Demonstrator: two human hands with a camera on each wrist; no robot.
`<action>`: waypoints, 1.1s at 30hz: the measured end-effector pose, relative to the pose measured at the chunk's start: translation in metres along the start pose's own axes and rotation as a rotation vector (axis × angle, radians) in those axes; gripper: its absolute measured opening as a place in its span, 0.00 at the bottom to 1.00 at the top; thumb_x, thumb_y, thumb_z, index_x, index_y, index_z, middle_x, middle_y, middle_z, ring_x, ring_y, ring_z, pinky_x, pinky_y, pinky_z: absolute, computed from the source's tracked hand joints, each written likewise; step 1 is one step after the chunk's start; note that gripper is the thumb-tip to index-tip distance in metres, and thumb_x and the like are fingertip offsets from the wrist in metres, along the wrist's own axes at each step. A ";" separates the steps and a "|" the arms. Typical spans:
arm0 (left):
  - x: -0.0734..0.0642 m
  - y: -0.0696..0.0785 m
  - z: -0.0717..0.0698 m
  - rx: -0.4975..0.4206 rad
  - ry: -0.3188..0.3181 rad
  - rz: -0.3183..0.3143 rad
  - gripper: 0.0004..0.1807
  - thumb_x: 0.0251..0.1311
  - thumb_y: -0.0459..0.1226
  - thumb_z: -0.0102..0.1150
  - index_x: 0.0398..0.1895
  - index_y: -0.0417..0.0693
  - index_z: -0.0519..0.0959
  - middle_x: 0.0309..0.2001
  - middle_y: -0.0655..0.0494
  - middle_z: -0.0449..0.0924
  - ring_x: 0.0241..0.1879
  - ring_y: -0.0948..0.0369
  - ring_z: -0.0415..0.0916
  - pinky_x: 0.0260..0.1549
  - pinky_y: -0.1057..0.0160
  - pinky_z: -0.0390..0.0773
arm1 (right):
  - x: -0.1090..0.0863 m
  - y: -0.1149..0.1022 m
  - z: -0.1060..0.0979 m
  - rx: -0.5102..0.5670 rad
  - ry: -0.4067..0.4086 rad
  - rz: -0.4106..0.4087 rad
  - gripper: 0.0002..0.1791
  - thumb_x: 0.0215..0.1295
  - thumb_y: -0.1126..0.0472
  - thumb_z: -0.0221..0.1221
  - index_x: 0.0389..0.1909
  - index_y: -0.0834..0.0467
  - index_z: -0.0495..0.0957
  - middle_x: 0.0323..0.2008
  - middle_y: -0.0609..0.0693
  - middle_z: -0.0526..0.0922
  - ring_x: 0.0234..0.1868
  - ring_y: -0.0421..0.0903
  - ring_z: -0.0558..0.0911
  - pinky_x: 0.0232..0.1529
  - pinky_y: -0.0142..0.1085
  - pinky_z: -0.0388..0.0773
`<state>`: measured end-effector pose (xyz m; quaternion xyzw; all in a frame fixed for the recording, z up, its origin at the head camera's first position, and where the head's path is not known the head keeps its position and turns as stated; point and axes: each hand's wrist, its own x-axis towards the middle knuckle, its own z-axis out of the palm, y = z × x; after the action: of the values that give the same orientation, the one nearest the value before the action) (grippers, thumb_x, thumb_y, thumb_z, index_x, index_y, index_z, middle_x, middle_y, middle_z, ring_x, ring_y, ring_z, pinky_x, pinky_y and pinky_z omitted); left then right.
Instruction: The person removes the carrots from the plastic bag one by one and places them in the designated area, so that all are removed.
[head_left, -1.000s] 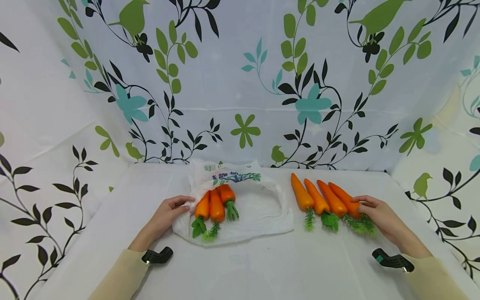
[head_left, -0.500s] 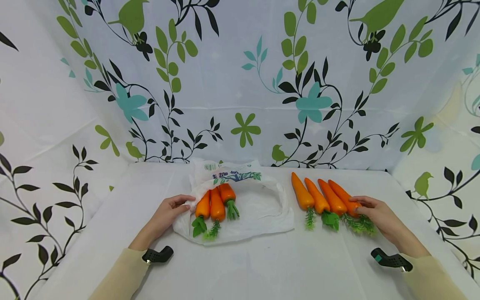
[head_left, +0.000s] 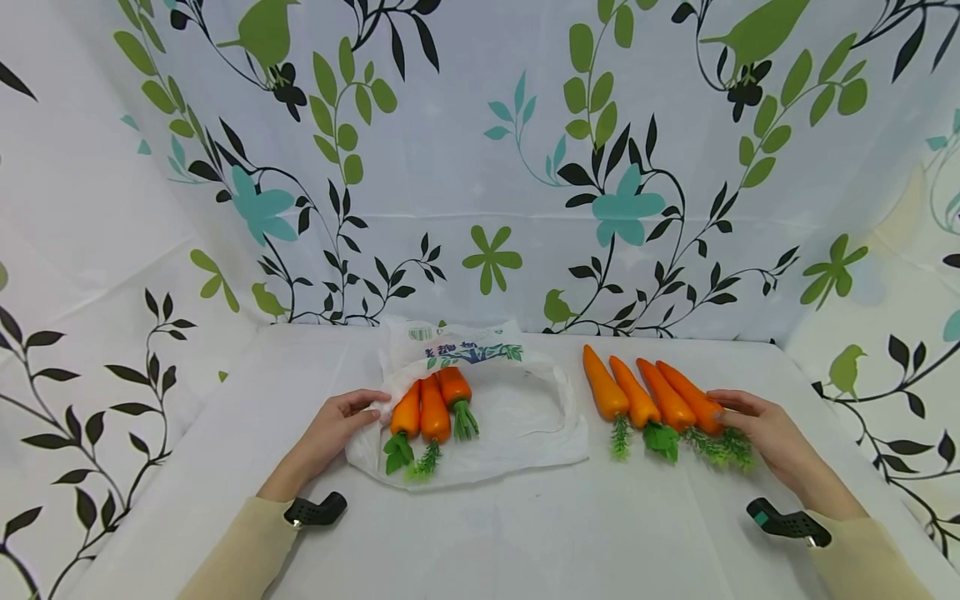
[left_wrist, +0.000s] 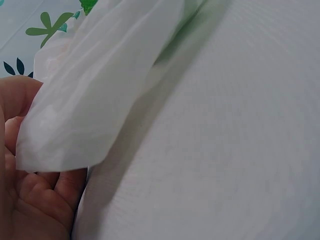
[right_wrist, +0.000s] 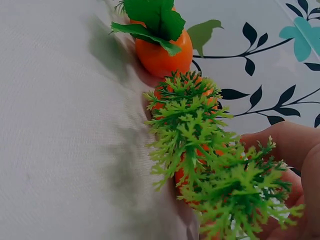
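Observation:
My left hand (head_left: 343, 427) pinches the left edge of a white plastic bag (head_left: 510, 446) lying flat on the table. In the left wrist view the bag's thin edge (left_wrist: 75, 135) passes between thumb and bent fingers. Three orange carrots (head_left: 433, 412) with green tops lie in the bag's mouth, their tips covered by its printed upper side. Right of the bag, several more carrots (head_left: 602, 383) lie in a row, tops towards me. My right hand (head_left: 765, 425) rests loosely against the rightmost carrot (head_left: 690, 398); its feathery greens (right_wrist: 235, 195) hide part of the fingers in the right wrist view.
A white cloth covers the table (head_left: 495, 542). Behind it and at both sides hangs a curtain (head_left: 465, 158) printed with leaves, flowers and birds. Each wrist wears a black camera strap (head_left: 318, 510).
My right hand has shifted very slightly, its fingertips now a little further right along the last carrot. My left hand, the bag and the carrots stay as they were.

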<state>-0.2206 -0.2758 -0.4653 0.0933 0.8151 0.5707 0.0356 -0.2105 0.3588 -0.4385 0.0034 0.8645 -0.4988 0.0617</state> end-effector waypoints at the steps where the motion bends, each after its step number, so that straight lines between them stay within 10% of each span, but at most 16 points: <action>1: 0.000 0.000 0.000 -0.001 -0.001 0.001 0.17 0.68 0.37 0.58 0.57 0.40 0.80 0.63 0.42 0.74 0.65 0.49 0.64 0.52 0.76 0.68 | -0.001 0.000 -0.001 -0.003 0.005 -0.003 0.31 0.73 0.50 0.57 0.68 0.65 0.67 0.64 0.59 0.72 0.55 0.40 0.70 0.50 0.33 0.72; 10: 0.000 0.000 -0.001 0.006 -0.001 -0.011 0.17 0.69 0.37 0.58 0.57 0.40 0.80 0.63 0.42 0.74 0.66 0.49 0.64 0.52 0.76 0.67 | -0.005 -0.004 -0.007 -0.053 0.041 -0.024 0.31 0.75 0.50 0.55 0.68 0.67 0.67 0.64 0.64 0.72 0.46 0.27 0.72 0.47 0.29 0.73; 23: 0.000 -0.001 -0.001 -0.018 -0.005 -0.013 0.17 0.69 0.37 0.58 0.57 0.40 0.80 0.64 0.43 0.73 0.67 0.49 0.63 0.52 0.76 0.68 | -0.012 -0.017 -0.008 -0.037 0.071 -0.051 0.30 0.75 0.51 0.53 0.68 0.67 0.66 0.65 0.70 0.69 0.44 0.28 0.71 0.60 0.68 0.60; 33: -0.001 -0.001 0.000 -0.027 -0.005 -0.001 0.17 0.68 0.36 0.59 0.58 0.40 0.80 0.63 0.42 0.74 0.64 0.49 0.65 0.51 0.75 0.70 | -0.018 -0.041 0.005 -0.103 0.051 -0.115 0.27 0.76 0.52 0.52 0.67 0.66 0.68 0.63 0.67 0.72 0.47 0.29 0.74 0.48 0.31 0.75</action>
<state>-0.2201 -0.2764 -0.4658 0.0938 0.8073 0.5813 0.0394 -0.1949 0.3343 -0.4037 -0.0367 0.8891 -0.4561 0.0110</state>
